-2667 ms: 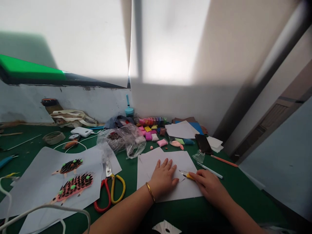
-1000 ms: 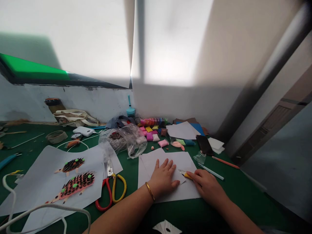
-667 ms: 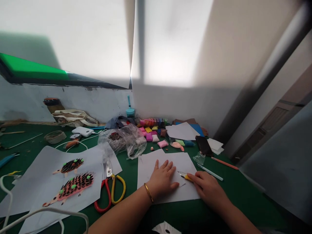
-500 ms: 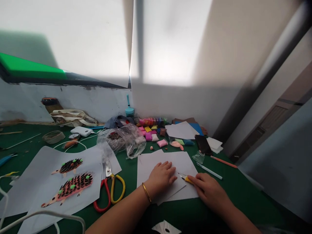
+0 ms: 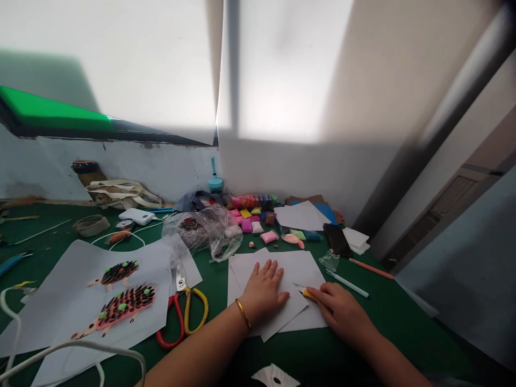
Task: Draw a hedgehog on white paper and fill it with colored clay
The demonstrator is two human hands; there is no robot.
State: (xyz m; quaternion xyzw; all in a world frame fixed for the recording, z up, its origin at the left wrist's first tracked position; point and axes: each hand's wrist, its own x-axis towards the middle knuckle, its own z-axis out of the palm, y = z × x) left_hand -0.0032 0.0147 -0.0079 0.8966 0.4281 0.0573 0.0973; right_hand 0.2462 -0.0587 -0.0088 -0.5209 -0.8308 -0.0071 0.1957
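Observation:
White paper sheets (image 5: 312, 317) lie overlapped on the green table, the top one turned at an angle. My left hand (image 5: 266, 290), with a gold bracelet at the wrist, presses flat on the top sheet with its fingers spread. To its right my right hand (image 5: 336, 306) is closed around a yellow-handled craft knife (image 5: 307, 293). The knife's blade points up and left over the paper, near my left thumb; whether its tip touches the sheet cannot be told.
Red-and-yellow scissors (image 5: 183, 306) and paper with two clay hedgehogs (image 5: 124, 309) lie left. Colourful clay packets (image 5: 246, 226) and a plastic bag (image 5: 220, 236) sit behind. A white pen (image 5: 346, 282), an orange stick (image 5: 371, 268) and a black phone-like object (image 5: 337, 239) are right.
My left hand has shifted slightly up with its fingers spread wider. The top sheet's lower corner shows more. The knife has moved a little left, and the whole view has shifted slightly.

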